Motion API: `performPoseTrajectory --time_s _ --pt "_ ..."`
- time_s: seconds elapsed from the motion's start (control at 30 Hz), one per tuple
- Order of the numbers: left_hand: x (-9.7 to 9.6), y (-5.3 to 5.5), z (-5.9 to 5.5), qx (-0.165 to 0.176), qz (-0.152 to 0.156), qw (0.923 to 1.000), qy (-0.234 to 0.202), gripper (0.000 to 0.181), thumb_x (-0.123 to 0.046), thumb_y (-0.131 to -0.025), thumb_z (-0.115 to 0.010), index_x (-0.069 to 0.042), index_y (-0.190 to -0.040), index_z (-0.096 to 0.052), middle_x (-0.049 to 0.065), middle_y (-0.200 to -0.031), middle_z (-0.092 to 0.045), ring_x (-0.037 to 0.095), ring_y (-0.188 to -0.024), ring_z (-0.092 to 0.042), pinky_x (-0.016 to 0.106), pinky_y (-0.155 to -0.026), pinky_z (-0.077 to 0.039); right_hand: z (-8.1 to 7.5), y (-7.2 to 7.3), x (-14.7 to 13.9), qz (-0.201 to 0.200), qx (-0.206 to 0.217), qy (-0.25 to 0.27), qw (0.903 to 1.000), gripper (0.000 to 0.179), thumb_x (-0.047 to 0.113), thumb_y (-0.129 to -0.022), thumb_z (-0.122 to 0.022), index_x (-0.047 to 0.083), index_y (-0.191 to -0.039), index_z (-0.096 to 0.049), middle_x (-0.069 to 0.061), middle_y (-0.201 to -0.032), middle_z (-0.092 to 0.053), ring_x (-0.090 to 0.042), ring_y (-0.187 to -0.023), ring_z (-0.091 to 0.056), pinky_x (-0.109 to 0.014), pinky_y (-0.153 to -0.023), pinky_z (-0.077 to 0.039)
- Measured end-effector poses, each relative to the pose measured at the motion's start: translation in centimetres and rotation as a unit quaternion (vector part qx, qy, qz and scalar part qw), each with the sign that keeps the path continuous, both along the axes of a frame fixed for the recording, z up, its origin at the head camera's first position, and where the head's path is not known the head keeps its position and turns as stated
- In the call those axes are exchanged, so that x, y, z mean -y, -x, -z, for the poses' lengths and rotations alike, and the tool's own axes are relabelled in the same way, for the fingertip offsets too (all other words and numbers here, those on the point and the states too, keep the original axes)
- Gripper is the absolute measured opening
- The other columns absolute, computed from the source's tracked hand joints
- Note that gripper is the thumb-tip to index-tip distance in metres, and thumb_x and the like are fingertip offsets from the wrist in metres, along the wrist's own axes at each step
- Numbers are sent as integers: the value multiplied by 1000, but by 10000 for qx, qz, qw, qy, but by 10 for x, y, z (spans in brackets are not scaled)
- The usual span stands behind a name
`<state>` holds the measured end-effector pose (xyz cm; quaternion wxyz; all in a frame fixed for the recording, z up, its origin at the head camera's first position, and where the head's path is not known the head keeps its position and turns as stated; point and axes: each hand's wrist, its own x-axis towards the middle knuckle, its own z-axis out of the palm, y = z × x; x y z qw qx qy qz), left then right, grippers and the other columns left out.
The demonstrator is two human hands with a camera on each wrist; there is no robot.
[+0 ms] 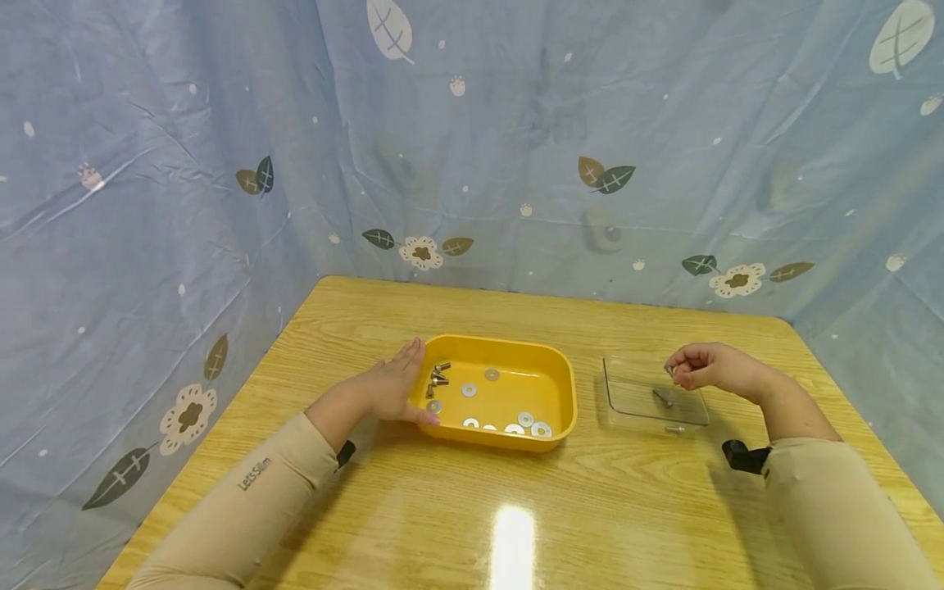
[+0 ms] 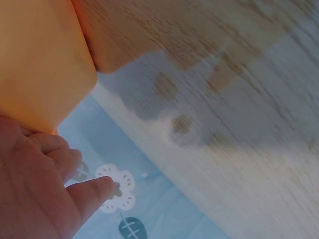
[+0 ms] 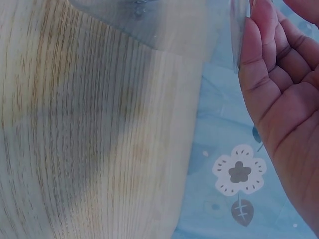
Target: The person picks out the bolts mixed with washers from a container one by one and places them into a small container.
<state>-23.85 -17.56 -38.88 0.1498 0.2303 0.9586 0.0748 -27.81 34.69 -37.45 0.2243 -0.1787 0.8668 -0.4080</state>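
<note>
In the head view, my left hand (image 1: 391, 385) rests against the left end of a yellow tray (image 1: 562, 385), fingers extended along it and thumb at the front rim. Several short metal bolts (image 1: 439, 380) lie at the tray's left end. Flat washers (image 1: 541, 429) are scattered over its floor, mostly towards the front. Above a clear plastic box (image 1: 627, 413) on the right, my right hand (image 1: 711, 367) pinches a small metal bolt (image 1: 669, 371) between thumb and fingertips. Another bolt (image 1: 663, 398) shows inside the box, and one more bolt (image 1: 674, 429) appears near its front wall.
Both containers stand on a wood-grain table (image 1: 442, 508). A blue patterned curtain (image 1: 516, 164) hangs around the table's back and sides. Black wrist mounts (image 1: 745, 456) stick out below the sleeves. Light glares off the front of the tabletop.
</note>
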Motion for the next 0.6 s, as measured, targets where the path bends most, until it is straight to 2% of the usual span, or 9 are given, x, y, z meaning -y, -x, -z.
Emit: performPoseTrajectory --time_s 0.17,0.6 --pt "0 1 1 3 -17 10000 7 125 -76 -66 -54 0 -145 6 17 -151 10 29 -139 3 55 -106 -16 1 1 -1 -51 20 -3 10000 44 17 -91 -57 -14 -120 -44 -23 -99 -56 -32 -95 -58 -33 -80 -49" --pt "0 -1 0 8 7 10000 -51 125 -77 -66 -53 0 -145 5 17 -151 10 29 -139 3 55 -106 -15 -1 -2 0 -81 -83 -1 9999 45 16 -91 -57 -13 -122 -43 -27 -98 -55 -33 -93 -57 -29 -79 -49"
